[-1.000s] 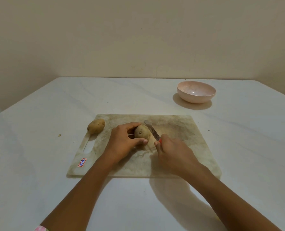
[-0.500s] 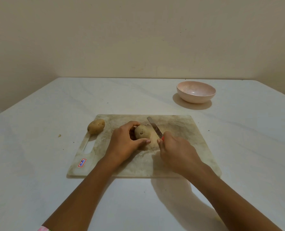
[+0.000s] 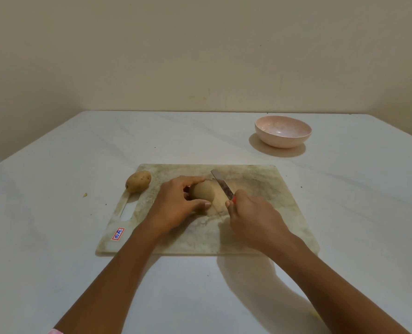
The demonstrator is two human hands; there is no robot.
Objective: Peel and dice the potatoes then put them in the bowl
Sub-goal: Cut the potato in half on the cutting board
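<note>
Potato in left hand — knife alongside

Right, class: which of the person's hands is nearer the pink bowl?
Right. The right hand, gripping the knife, is nearer the camera than the bowl and slightly to its left; the left hand, holding a potato, lies further left.

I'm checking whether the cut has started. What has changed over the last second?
The right hand has nudged the knife slightly away from the person, its blade beside the right end of the potato. Nothing was grasped or released. The left hand still holds that potato on the cutting board; the second potato and bowl have not moved.
</note>
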